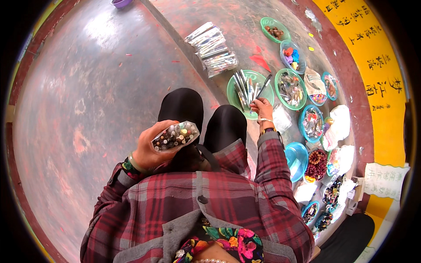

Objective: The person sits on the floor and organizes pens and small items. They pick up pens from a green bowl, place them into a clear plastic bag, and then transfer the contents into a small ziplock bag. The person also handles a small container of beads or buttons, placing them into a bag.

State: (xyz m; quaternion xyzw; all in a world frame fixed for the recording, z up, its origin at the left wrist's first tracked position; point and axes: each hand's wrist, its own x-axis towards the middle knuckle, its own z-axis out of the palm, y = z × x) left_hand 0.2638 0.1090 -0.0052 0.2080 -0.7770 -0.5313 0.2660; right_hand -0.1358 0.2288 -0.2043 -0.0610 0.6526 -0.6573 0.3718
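Observation:
My left hand [149, 149] is raised in front of my chest and grips a clear plastic packet [175, 136] full of pens, seen end on. My right hand [262, 108] reaches out to the right and pinches a dark pen [264, 86] that points up over a green bowl [232, 94] holding several more pens. Below both hands are my knees in black trousers [226, 125].
Clear packets of pens [212, 49] lie on the reddish floor beyond the bowl. More green and blue bowls [290, 88] with small items, beads [316, 164] and white bags line the right side along a yellow wall [386, 83]. A purple bowl [121, 3] sits far off.

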